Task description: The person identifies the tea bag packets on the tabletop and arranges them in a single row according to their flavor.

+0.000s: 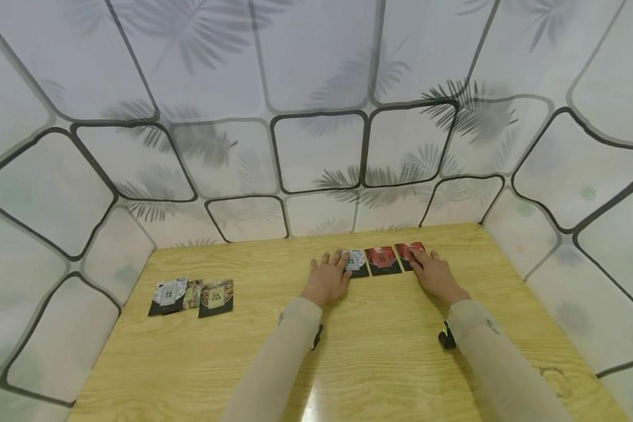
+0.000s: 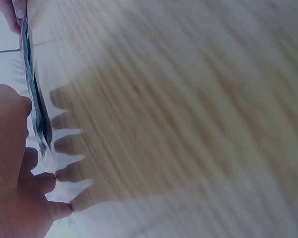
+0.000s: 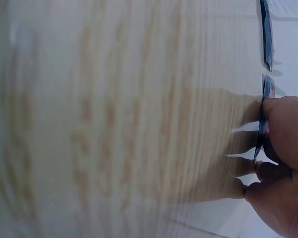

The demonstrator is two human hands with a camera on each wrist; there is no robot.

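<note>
Three flat printed packets lie in a row toward the back of the table: a blue-and-white one (image 1: 356,264), a red one (image 1: 383,260) and another red one (image 1: 403,253) at the right end. My left hand (image 1: 327,280) rests palm down with fingers spread, touching the left edge of the blue-and-white packet. Fingers of my right hand (image 1: 436,275) lie extended on the right-hand red packet and cover part of it. In the right wrist view, that packet (image 3: 261,119) shows edge-on beneath the hand. Small print on the packets is too blurred to read.
Farther left lie a black-and-white packet (image 1: 169,295), a partly covered patterned one (image 1: 192,294) and a brown one with a yellow label (image 1: 216,298). The wooden table (image 1: 274,328) meets a patterned fabric wall (image 1: 316,211) at its back and sides.
</note>
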